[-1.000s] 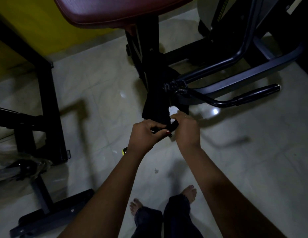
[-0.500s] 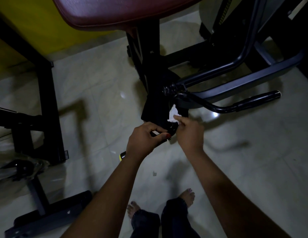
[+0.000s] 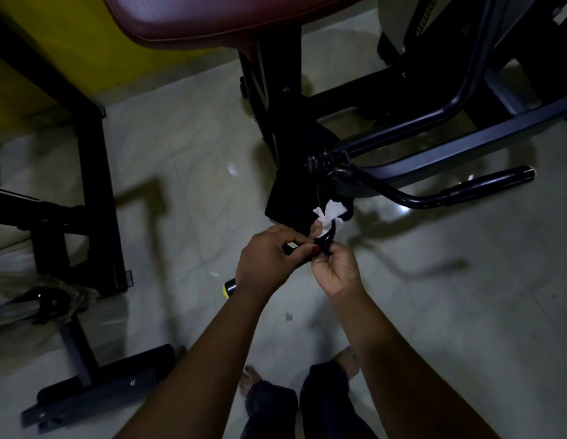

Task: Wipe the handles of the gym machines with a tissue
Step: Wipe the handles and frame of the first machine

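**Dim gym floor, tissue at the bend of the near handle**

Pale floor tiles point(image 3: 187, 191) fill most of the frame, with a yellow wall point(image 3: 54, 52) in the upper left and a maroon padded seat point(image 3: 196, 17) along the top edge. Black machine frames point(image 3: 95, 185) stand at the left, and more dark tubing crosses the upper right.

Just below the centre, 2 hands meet on the near handle point(image 3: 328, 239), a black bar that curves up toward the machine's pivot. The left hand point(image 3: 269, 259) is curled round the straight grip, its thumb lying along the top. The grip's yellow end cap point(image 3: 228, 288) pokes out at the lower left of that hand.

The right hand point(image 3: 337, 270) sits just beside it, palm turned upward and fingers curled in. The white tissue point(image 3: 331, 212) is bunched round the curved part of the bar, just above both hands. 1 fingertip point(image 3: 317, 231) presses its lower left edge, and the rest of the tissue sticks out loose above the fingers. How the other right fingers hold it cannot be told.

The far handle point(image 3: 487, 182) juts out bare at the right of the frame, well apart from the hands. 2 bare feet point(image 3: 250, 380) show at the bottom.
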Action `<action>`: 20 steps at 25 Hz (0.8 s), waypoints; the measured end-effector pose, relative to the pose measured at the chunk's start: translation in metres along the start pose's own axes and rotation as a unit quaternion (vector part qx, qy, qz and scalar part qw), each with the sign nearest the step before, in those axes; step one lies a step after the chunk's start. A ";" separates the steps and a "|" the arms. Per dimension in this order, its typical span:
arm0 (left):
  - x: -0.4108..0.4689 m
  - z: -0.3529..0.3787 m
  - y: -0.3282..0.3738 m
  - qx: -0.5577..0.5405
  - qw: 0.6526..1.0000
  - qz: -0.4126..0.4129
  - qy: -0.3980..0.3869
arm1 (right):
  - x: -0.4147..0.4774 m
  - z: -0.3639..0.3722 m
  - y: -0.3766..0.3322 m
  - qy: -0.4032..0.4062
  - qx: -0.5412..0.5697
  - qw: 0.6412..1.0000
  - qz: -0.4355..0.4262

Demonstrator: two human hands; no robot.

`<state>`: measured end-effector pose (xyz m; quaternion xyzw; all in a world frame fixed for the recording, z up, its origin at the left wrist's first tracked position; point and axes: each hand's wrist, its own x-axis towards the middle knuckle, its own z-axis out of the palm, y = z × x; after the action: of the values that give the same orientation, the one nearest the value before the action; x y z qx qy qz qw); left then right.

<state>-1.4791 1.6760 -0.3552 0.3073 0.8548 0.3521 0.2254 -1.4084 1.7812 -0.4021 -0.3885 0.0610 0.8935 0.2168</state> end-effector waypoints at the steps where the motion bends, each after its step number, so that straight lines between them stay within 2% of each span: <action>1: 0.000 0.000 -0.001 0.004 1.000 -0.002 0.001 | 0.000 -0.003 0.001 0.000 -0.010 1.000 -0.008; 4: 0.000 0.001 0.000 0.003 1.000 -0.002 0.007 | 0.004 0.001 -0.010 0.007 -0.099 0.993 -0.067; 7: 0.000 0.001 0.002 0.009 1.000 -0.009 0.005 | 0.005 0.012 -0.026 0.070 -0.262 0.951 -0.151; 8: 0.000 0.001 0.002 0.013 1.000 -0.012 0.002 | 0.003 0.013 -0.030 0.107 -0.331 0.919 -0.186; 11: 0.000 0.000 0.002 0.006 1.000 -0.019 -0.003 | -0.015 0.014 -0.045 0.201 -0.534 0.773 -0.279; 13: -0.001 -0.001 0.003 0.001 1.000 -0.023 -0.003 | -0.025 0.015 -0.050 0.197 -0.603 0.687 -0.355; 17: 0.000 -0.001 0.004 -0.001 1.000 -0.019 -0.002 | -0.022 0.014 -0.050 0.128 -0.670 0.504 -0.530; 18: 0.000 -0.001 0.004 0.001 1.000 -0.017 0.000 | -0.016 0.011 -0.047 0.107 -0.683 0.472 -0.546; 19: 0.000 -0.001 0.004 0.002 1.000 -0.016 0.001 | -0.012 0.008 -0.043 0.084 -0.695 0.464 -0.543; 20: 0.000 -0.001 0.004 0.002 1.000 -0.016 0.002 | -0.011 0.006 -0.038 0.057 -0.702 0.473 -0.530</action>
<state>-1.4780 1.6777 -0.3517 0.2935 0.8609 0.3472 0.2285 -1.3898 1.8136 -0.3878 -0.4192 -0.7916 0.3284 0.2995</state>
